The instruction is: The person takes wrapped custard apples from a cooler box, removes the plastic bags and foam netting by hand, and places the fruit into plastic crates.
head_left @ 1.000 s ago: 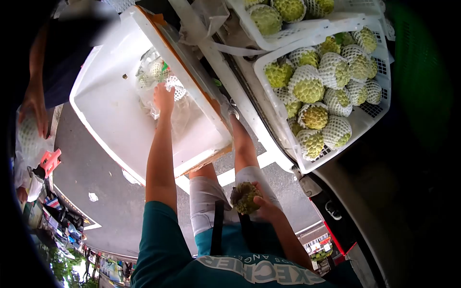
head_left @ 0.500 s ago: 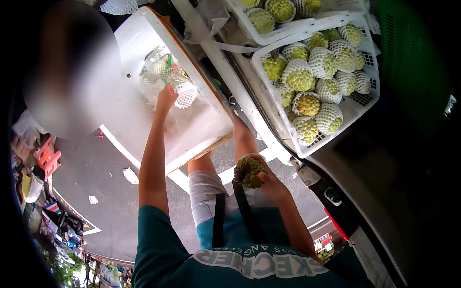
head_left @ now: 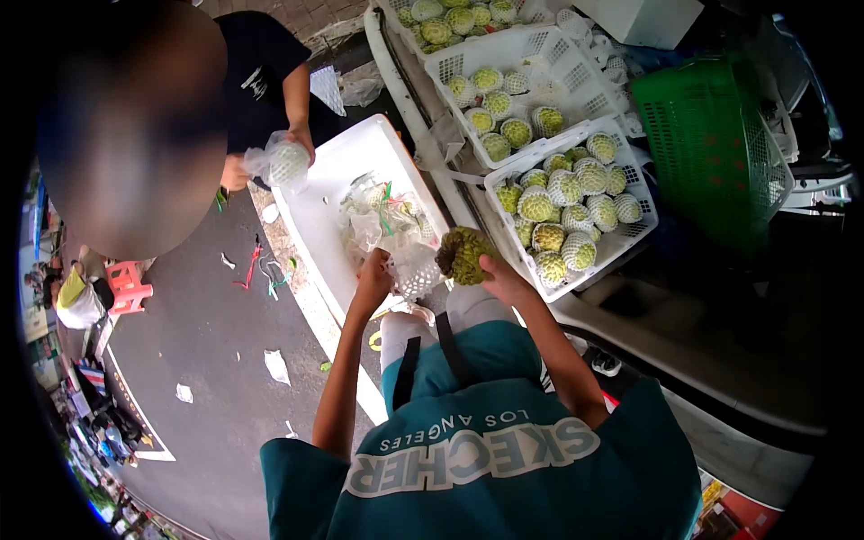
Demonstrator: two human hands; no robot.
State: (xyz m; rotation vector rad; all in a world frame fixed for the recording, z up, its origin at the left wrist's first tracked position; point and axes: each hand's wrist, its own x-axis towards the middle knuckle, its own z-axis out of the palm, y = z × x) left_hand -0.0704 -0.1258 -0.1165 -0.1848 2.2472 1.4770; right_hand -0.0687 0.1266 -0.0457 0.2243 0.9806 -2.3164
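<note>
My right hand [head_left: 504, 277] is closed around a bare green-brown custard apple [head_left: 465, 256] with dark patches. Pinched in my left hand [head_left: 374, 277] is a white foam net sleeve [head_left: 416, 270]. It hangs just left of the fruit, nearly touching it. Both hands are over the near end of a white foam box [head_left: 328, 184]. Inside that box lie clear plastic bags [head_left: 364, 220] with net-wrapped fruit and green ties. The fingertips of my left hand are partly hidden by its own knuckles.
Across the box another person's hands [head_left: 301, 144] hold a net-wrapped fruit [head_left: 289, 166] in a clear bag. To the right stand white crates [head_left: 641, 236] of netted custard apples and a green basket [head_left: 688, 135]. A red stool [head_left: 129, 286] and litter [head_left: 276, 366] are on the left.
My left hand has come back from inside the box, bringing the foam net sleeve. My right hand has raised the custard apple beside it. Another person with a bagged fruit is now in view.
</note>
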